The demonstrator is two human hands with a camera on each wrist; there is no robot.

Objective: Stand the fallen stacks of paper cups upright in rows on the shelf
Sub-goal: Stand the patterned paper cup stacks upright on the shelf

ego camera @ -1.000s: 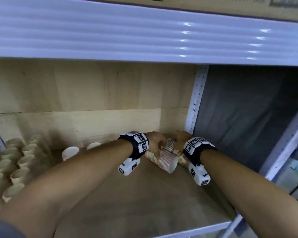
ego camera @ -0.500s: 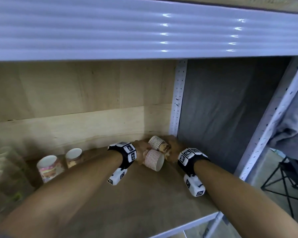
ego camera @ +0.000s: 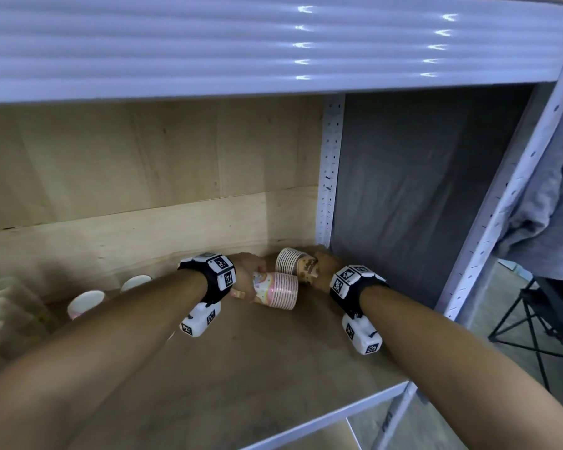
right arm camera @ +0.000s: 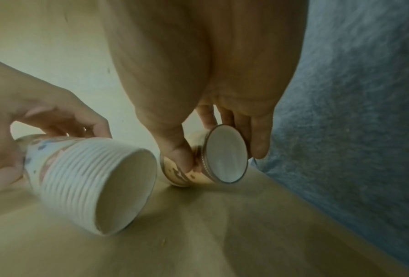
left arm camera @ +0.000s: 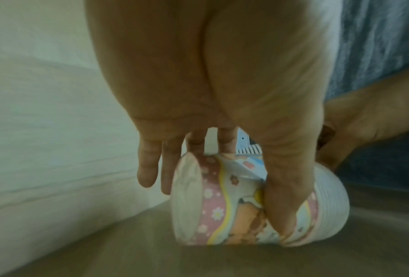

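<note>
Change: since half a second ago both stacks sit slightly higher off the shelf (ego camera: 260, 362), still tipped; uprighting begun, not finished.
Left hand (ego camera: 249, 276): fingers and thumb wrapped round pink floral stack (ego camera: 275, 289), mouth facing right.
Right hand (ego camera: 322, 266): thumb and fingers pinching brown stack (ego camera: 291, 261) in back right corner.
Materials: thin paper, ridged nested rims, tapered bodies; matte wooden board.
Upright cups (ego camera: 87, 302): standing at left.
</note>
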